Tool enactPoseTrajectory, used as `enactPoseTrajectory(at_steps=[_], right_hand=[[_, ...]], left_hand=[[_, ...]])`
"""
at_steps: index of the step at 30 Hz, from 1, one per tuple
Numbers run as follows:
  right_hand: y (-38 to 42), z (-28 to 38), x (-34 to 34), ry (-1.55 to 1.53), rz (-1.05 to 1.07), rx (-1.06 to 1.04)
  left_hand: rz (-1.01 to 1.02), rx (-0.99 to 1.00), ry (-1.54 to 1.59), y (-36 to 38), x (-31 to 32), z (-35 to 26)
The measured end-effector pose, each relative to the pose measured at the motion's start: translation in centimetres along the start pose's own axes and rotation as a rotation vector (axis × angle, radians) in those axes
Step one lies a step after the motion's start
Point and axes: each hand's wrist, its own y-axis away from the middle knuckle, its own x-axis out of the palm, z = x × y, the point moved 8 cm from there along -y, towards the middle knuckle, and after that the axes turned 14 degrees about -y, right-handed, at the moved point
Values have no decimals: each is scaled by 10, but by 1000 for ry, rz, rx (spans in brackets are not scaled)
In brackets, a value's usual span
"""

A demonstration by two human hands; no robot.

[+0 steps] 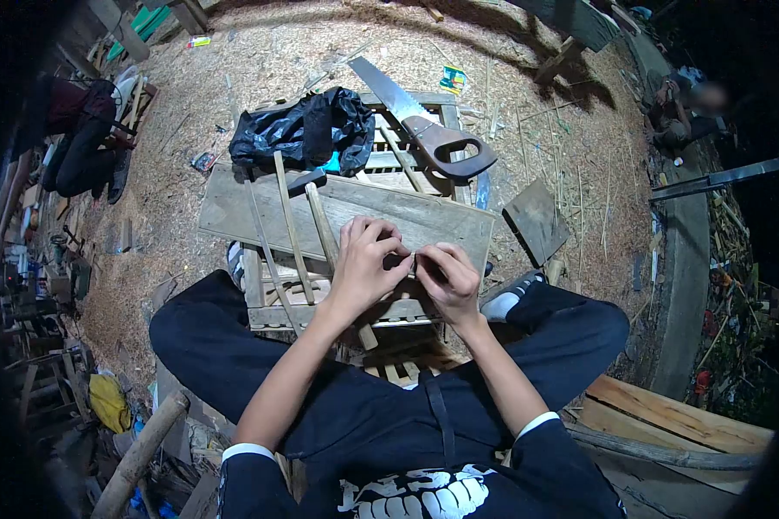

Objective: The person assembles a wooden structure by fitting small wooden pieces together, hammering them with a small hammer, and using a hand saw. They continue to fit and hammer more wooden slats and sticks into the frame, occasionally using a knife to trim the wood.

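My left hand (368,264) and my right hand (449,278) meet over the near edge of a grey wooden board (407,212). The fingers of each are pinched, thumb to fingertips, around something small and dark that I cannot make out. The board lies across a slatted wooden stand (381,313). A hammer (320,221) rests on it beside my left hand, its handle running under that hand, with thin wooden sticks (292,227) to its left. Beyond the board are a black plastic bag (307,130) and a handsaw (424,130) with a dark handle.
Wood shavings (173,173) cover the ground. A square wooden piece (537,221) lies right of the stand. One person sits at the far left, another at the upper right. Planks (675,415) lie at the lower right, and a wooden pole (143,450) stands at the lower left.
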Motion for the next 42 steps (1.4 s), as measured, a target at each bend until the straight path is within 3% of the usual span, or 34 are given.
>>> enactPoseTrajectory(at_steps=[8,42], right_hand=[[5,-10,-2,-63,-80,142],[-1,-6,-3,-64,-67,163]], left_hand=[[-3,9,-4,1,0,0],[46,1,64,2,-2,-1]])
